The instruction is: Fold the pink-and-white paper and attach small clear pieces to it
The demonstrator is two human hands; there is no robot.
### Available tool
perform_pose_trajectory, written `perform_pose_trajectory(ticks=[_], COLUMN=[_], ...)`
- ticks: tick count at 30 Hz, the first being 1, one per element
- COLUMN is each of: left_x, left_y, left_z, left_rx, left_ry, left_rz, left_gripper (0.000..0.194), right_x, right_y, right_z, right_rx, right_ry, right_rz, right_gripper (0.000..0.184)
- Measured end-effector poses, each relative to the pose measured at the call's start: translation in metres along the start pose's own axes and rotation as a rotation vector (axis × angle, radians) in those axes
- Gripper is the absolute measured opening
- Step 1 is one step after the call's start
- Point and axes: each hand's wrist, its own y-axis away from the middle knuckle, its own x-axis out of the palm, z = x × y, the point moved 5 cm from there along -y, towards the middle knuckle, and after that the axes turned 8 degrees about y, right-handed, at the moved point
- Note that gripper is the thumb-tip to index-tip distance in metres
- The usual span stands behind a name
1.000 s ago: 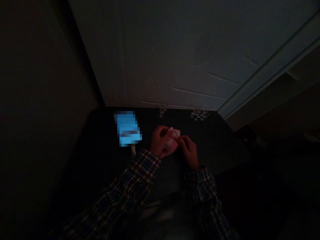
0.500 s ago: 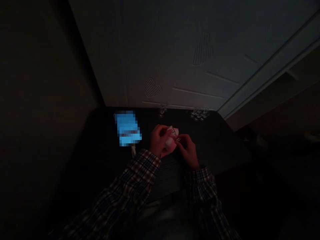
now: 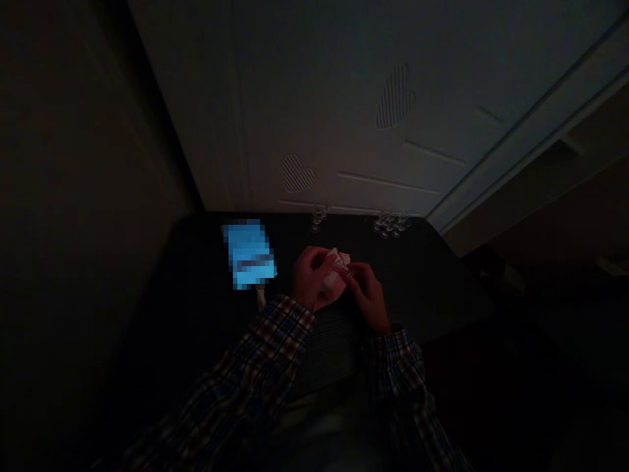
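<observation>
In dim reddish light, a pale, crumpled bundle (image 3: 335,283), like cloth or soft wrapping, lies at the middle of the dark table. My left hand (image 3: 308,275) is closed on its left side, the thumb over the top. From the right, my right hand (image 3: 367,294) pinches a small, thin, shiny piece (image 3: 348,269) against the bundle. Its kind is too dark to make out. Both thumbs are close together, and the bundle's underside is hidden.
A lit phone-like screen (image 3: 249,255), blurred to blue blocks, lies left of my hands with a pale cable (image 3: 261,297). Small shiny clear pieces stand in a little group (image 3: 318,217) and a larger cluster (image 3: 390,224) along the white heart-patterned panel (image 3: 275,118). The table (image 3: 422,282) is dark.
My right fingertips have shifted slightly at the shiny piece, and more of it shows. The left hand keeps its grip. The view has moved a little.
</observation>
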Motion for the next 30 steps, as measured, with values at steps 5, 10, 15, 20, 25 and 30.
perform_pose_trajectory(ticks=[5,10,15,20,25,30], left_x=[-0.0022,0.0012,0.0039,0.0046,0.0052,0.0038], left_y=[0.0,0.0001,0.0005,0.001,0.0023,0.003], left_z=[0.0022,0.0008,0.0017,0.0024,0.0037,0.0061], left_rx=[-0.006,-0.012,-0.051,-0.096,-0.106,-0.104], left_ry=[-0.012,0.023,0.065,0.102,0.107,0.08], left_rz=[-0.028,-0.002,0.025,0.031,0.035,0.028], left_gripper=[0.022,0.021,0.02,0.02,0.02,0.019], right_x=[0.0018,-0.0002,-0.0038,-0.0059,-0.0047,-0.0036], right_y=[-0.001,-0.0019,-0.001,-0.0007,-0.0017,-0.0021], right_z=[-0.0032,-0.0093,-0.0064,-0.0022,-0.0054,-0.0039], right_rx=[0.007,0.057,0.058,0.033,0.049,0.046], right_ry=[-0.009,0.058,0.047,0.102,0.091,0.023], right_rz=[-0.008,-0.039,-0.061,-0.044,-0.058,-0.06], right_gripper=[0.033,0.026,0.021,0.024,0.026,0.024])
